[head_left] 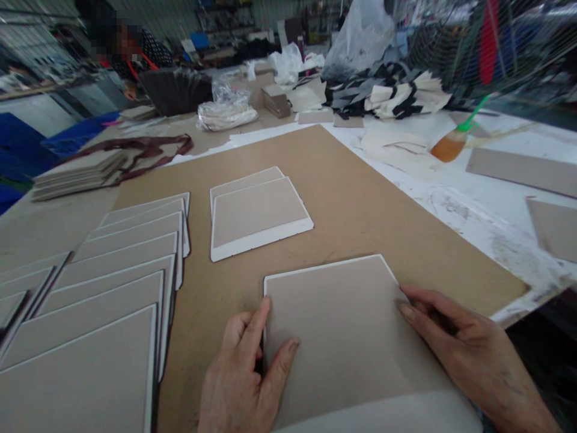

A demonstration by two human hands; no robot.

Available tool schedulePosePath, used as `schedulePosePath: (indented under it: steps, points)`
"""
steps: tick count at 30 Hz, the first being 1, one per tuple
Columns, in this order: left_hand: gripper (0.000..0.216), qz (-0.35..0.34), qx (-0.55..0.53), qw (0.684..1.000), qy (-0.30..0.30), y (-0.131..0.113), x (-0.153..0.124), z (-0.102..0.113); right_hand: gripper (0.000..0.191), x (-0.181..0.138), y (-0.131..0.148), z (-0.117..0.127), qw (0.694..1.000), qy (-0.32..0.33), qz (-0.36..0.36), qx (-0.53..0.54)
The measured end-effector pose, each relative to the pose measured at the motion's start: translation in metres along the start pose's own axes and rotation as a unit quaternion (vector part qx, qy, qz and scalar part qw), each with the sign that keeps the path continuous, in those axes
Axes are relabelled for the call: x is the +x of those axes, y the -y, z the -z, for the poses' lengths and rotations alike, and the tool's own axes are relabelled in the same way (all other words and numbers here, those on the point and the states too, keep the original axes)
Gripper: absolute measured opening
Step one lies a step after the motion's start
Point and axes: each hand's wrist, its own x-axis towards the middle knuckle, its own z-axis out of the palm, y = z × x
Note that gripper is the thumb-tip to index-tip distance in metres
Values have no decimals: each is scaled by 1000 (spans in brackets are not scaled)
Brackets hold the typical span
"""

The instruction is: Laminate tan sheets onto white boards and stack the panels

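Note:
A beige panel with a white border (338, 325) lies in front of me, its near end running out of view at the bottom. My left hand (247, 367) grips its left edge, thumb on top and index finger along the side. On the opposite edge, my right hand (455, 343) pinches the panel between thumb and fingers. Just beyond lie two overlapping beige panels (259, 210) with white edges. Overlapping rows of similar panels (112, 288) spread out on the left.
A brown board (360, 198) covers the worktable. At the right are a bottle of orange liquid (451, 145) and loose beige pieces (525, 170). Stacked panels (81, 174), a plastic-wrapped bundle (226, 113) and fabric strips (360, 90) stand farther back. A person (130, 48) is at the far left.

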Motion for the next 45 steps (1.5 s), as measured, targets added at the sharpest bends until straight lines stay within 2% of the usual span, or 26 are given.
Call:
schedulePosePath:
  steps: [7, 11, 14, 16, 18, 21, 23, 25, 27, 29, 31, 33, 35, 38, 41, 45]
  points:
    - [46, -28, -5, 1000, 6, 1, 1, -1, 41, 0, -3, -2, 999, 4, 38, -16]
    - [45, -42, 11, 999, 14, -1, 2, -1, 37, -5, -7, -3, 983, -25, 146, -107]
    - [45, -41, 32, 998, 21, -5, 1, 0, 38, -7, -3, -3, 940, -82, 237, -231]
    - [45, -36, 50, 998, 29, -10, 0, 2, 37, -6, 6, -7, 909, -87, 304, -271]
    - [41, -41, 84, 995, 21, -17, 0, 3, 35, -5, 20, -17, 877, -35, 396, -270]
    - [32, -94, 139, 986, 11, -27, 1, 2, 38, -8, 39, -38, 801, 84, 528, -268]
    - [40, -155, 140, 977, 53, -31, 2, 0, 45, -12, 42, -49, 762, 142, 568, -278]
    - [43, -192, 122, 968, 109, -32, 1, 0, 53, -15, 36, -53, 749, 167, 571, -293]
    - [47, -189, 112, 966, 139, -31, -3, 2, 58, -14, 22, -47, 753, 155, 561, -306]
    - [64, -180, 104, 967, 150, -28, -10, 7, 60, -6, 3, -35, 764, 132, 545, -318]
    - [80, -174, 95, 966, 165, -23, -17, 11, 63, 7, -13, -18, 789, 106, 509, -328]
    - [87, -166, 89, 966, 180, -18, -23, 14, 65, 25, -22, -1, 827, 83, 449, -328]
    - [86, -160, 89, 965, 187, -15, -26, 14, 63, 44, -22, 11, 867, 86, 389, -299]
    - [84, -156, 94, 966, 183, -13, -28, 13, 52, 66, -8, 15, 916, 148, 311, -205]
    - [85, -152, 97, 967, 178, -14, -29, 13, 40, 78, 4, 8, 936, 180, 263, -148]
    - [85, -151, 97, 966, 185, -17, -30, 16, 33, 85, 5, 0, 950, 172, 236, -112]
